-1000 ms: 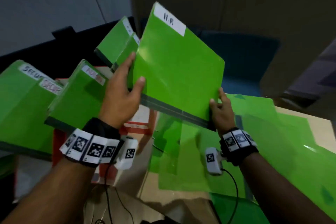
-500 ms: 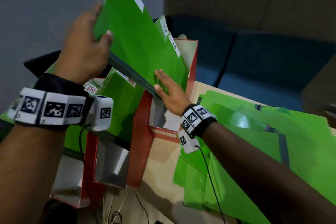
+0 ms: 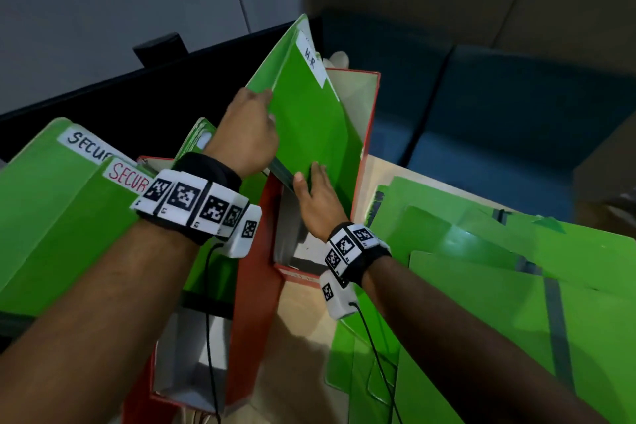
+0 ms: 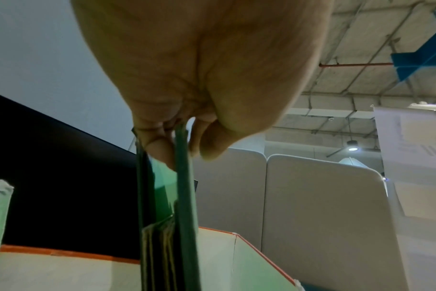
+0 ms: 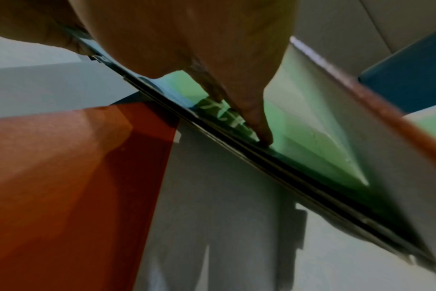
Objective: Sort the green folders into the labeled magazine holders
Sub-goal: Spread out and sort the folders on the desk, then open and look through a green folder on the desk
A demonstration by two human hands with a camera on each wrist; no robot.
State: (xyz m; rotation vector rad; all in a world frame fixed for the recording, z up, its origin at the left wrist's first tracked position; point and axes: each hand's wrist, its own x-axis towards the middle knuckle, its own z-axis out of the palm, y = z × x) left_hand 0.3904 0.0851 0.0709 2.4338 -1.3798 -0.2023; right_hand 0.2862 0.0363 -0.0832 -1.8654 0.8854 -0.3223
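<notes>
One H.R folder [image 3: 309, 127], pinched by left hand [image 3: 247, 138] and right hand [image 3: 318, 206], is held in one of two red holders [image 3: 366, 134] — two SECUR folders [image 3: 51, 217] left — tan table [image 3: 303, 320], grey wall [image 3: 103, 10].

H.R folders [image 3: 309, 127] crowd the red holder [image 3: 369, 120], front part free.

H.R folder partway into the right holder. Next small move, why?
Probably push the H.R folder deeper into the red holder: its spine edge juts out of the holder's open front, while the left hand grips its top and the right hand pinches that edge.
</notes>
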